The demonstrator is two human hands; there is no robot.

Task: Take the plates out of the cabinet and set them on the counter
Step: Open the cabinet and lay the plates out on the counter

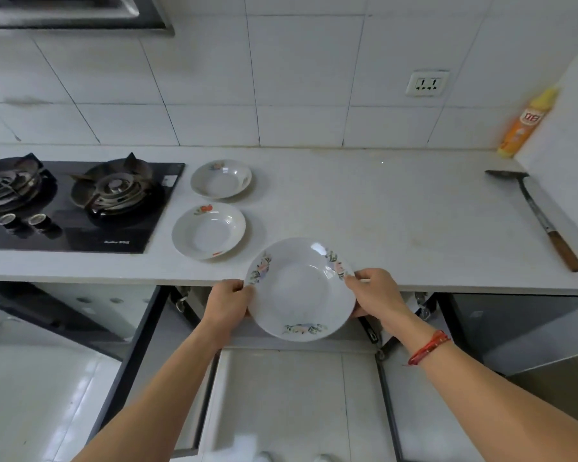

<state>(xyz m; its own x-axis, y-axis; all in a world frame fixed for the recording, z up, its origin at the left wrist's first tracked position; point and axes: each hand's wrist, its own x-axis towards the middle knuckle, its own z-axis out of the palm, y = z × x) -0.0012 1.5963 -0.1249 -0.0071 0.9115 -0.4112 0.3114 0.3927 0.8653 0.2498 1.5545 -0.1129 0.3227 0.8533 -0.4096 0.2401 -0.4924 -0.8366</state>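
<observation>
Left hand and right hand are gripping opposite rims of a plate, keeping it level over the tabletop edge, beside 2 plates.

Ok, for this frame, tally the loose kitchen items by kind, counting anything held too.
Plates: 3 (far plate, near plate, held plate gripped by left hand and right hand)
Spatula: 1
Orange bottle: 1
Total: 5

Bare forearms, with a red string bracelet round the right wrist.
</observation>
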